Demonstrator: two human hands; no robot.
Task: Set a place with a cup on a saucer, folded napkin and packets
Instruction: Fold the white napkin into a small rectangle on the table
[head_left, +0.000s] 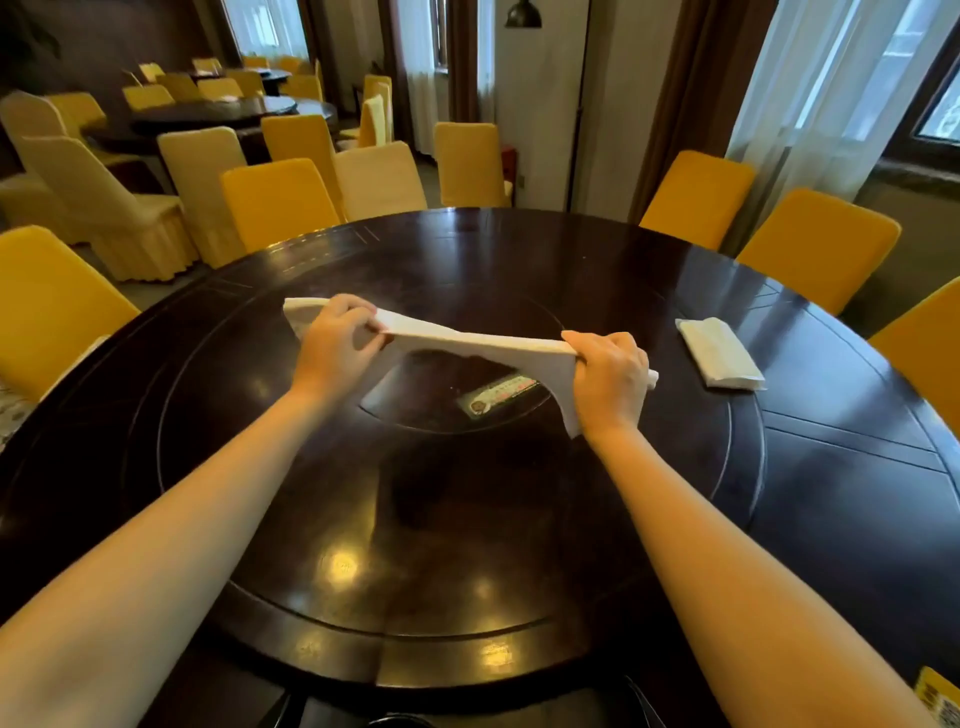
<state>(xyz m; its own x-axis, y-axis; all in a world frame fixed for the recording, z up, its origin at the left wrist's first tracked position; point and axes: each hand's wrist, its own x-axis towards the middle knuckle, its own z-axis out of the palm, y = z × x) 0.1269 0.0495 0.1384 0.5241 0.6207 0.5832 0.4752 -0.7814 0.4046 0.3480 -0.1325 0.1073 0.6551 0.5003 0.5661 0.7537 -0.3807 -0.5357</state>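
Broadly, a round dark wooden desk (831, 467) fills the view, its far edge curving below a ring of yellow-covered chairs (275, 208) that stand close against the rim on the left, the far side and the right. More covered chairs and another dark table stand further back on the left, with curtained windows on the right.

Set into the desk is a large turntable (415, 545), its circular edge showing as a thin line well inside the rim. Polished wood with lamp reflections stretches between the two bare forearms down to the near edge. A smaller round panel (431, 410) sits at the turntable's centre.

The white napkin (467, 343) is held up over that centre, stretched between both hands, with a shadow beneath it. Its top edge runs nearly straight from hand to hand, sloping down to the right. One end sticks out past the left hand, and a loose corner hangs beside the right wrist.

The left grip (335, 343) is clenched round the napkin's left part, and the right grip (610, 379) is clenched round its right end.

A second folded white cloth (719, 353) lies flat to the right, apart from the hands, near the turntable's right edge. A small printed label (501, 395) lies on the centre panel under the napkin.
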